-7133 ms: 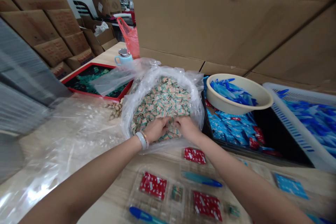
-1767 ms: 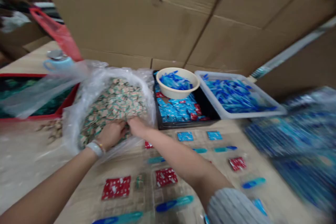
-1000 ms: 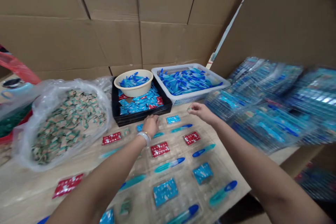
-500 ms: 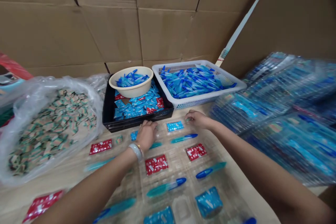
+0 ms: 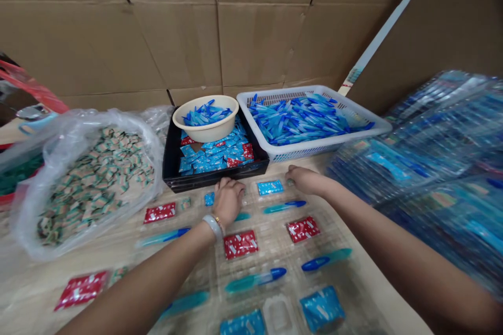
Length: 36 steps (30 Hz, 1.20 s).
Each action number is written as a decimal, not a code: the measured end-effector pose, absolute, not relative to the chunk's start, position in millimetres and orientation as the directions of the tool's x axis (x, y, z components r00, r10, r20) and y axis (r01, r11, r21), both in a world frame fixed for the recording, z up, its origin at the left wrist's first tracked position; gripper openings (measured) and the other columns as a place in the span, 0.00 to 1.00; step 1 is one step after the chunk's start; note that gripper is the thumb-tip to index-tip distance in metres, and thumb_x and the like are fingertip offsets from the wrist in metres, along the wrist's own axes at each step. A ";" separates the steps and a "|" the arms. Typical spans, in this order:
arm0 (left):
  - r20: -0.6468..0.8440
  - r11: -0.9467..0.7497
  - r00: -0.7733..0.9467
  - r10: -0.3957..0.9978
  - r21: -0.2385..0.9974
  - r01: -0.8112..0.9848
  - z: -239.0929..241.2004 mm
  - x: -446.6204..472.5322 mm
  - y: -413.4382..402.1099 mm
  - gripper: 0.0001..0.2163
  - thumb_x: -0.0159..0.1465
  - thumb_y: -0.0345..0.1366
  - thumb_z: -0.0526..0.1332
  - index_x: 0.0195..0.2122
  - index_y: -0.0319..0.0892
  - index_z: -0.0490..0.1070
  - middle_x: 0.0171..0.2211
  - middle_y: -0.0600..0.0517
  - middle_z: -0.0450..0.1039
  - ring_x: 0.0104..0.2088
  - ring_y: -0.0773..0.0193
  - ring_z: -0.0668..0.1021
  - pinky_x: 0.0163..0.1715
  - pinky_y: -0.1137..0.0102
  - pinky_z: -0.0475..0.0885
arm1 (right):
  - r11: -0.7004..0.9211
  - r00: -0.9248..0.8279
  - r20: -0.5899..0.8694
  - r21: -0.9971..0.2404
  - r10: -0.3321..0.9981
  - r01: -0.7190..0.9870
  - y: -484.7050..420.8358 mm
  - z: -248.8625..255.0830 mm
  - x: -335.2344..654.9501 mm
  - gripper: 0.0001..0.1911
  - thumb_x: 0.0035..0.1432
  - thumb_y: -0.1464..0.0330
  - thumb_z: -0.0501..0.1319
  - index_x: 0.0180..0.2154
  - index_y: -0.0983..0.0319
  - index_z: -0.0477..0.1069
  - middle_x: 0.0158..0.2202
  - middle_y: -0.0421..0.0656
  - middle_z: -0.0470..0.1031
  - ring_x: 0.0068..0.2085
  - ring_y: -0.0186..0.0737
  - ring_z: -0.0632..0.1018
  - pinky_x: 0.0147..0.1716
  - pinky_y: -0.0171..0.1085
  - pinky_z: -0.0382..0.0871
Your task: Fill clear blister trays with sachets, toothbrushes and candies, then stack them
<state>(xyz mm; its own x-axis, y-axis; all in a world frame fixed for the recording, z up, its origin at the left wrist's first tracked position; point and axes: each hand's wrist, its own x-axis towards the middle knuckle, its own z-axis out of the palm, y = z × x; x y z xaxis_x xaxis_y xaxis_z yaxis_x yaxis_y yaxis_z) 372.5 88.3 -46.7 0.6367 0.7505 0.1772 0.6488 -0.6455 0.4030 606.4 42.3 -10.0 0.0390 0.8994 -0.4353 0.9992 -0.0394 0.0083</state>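
Note:
Clear plastic blister trays (image 5: pixel 275 241) lie across the wooden table, their pockets holding red packets (image 5: pixel 240 244), blue packets (image 5: pixel 270 187) and blue-green pens (image 5: pixel 284 206). My left hand (image 5: pixel 227 198), with a white wristband, rests knuckles-up and curled over a tray pocket just in front of the black tray (image 5: pixel 171 159); what its fingers hold is hidden. My right hand (image 5: pixel 303 179) lies on the far edge of a tray near the blue packet, fingertips pinched on a small greenish piece.
A big clear bag of small green-and-tan packets (image 5: pixel 92 178) sits at left. The black tray holds blue packets and a cream bowl (image 5: pixel 205 126). A white basket of blue pens (image 5: pixel 310 120) stands behind. Stacks of filled trays (image 5: pixel 428 152) rise at right. Cardboard boxes form the back wall.
Both hands left the bag of small packets and came right to the far row of trays. In the last half second they have barely shifted; the view moved slightly.

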 end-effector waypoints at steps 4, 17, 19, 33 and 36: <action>0.167 -0.639 0.630 0.758 0.379 0.669 -45.1 372.9 88.8 0.10 0.59 0.32 0.52 0.35 0.46 0.72 0.38 0.52 0.69 0.41 0.61 0.64 0.39 0.67 0.58 | -0.039 0.053 -0.371 0.046 0.927 0.998 37.0 -9.7 599.9 0.14 0.44 0.80 0.54 0.36 0.67 0.69 0.39 0.51 0.67 0.35 0.39 0.71 0.30 0.31 0.59; 0.095 -0.764 0.787 0.610 0.336 0.551 -35.4 351.6 92.6 0.12 0.61 0.32 0.48 0.37 0.42 0.71 0.40 0.50 0.68 0.40 0.63 0.67 0.42 0.70 0.63 | -0.184 0.187 0.009 -0.134 0.982 0.974 24.1 -35.5 606.4 0.09 0.54 0.71 0.49 0.32 0.64 0.67 0.35 0.46 0.67 0.34 0.35 0.69 0.33 0.31 0.58; 0.080 -0.794 0.814 0.575 0.294 0.531 -33.4 350.1 91.6 0.13 0.62 0.33 0.47 0.39 0.42 0.70 0.42 0.50 0.67 0.41 0.63 0.67 0.42 0.69 0.63 | -0.172 0.181 0.027 -0.191 0.983 0.966 21.8 -39.1 608.7 0.09 0.54 0.71 0.50 0.32 0.64 0.68 0.35 0.46 0.67 0.35 0.35 0.69 0.34 0.30 0.58; 0.011 -0.882 0.899 0.439 0.199 0.428 -42.3 344.9 89.8 0.19 0.63 0.40 0.45 0.53 0.40 0.57 0.56 0.47 0.54 0.55 0.59 0.59 0.52 0.65 0.53 | -0.192 0.212 0.077 -0.211 0.974 0.958 15.7 -42.4 598.8 0.14 0.54 0.72 0.49 0.40 0.63 0.69 0.40 0.46 0.67 0.42 0.38 0.67 0.40 0.32 0.59; 0.013 -0.889 0.903 0.429 0.183 0.420 -47.1 343.7 90.8 0.20 0.63 0.41 0.44 0.54 0.39 0.55 0.57 0.47 0.53 0.56 0.59 0.57 0.53 0.66 0.51 | -0.149 0.162 0.063 -0.170 0.985 0.974 16.5 -42.6 597.2 0.13 0.54 0.72 0.49 0.37 0.64 0.71 0.39 0.46 0.68 0.43 0.39 0.66 0.41 0.32 0.58</action>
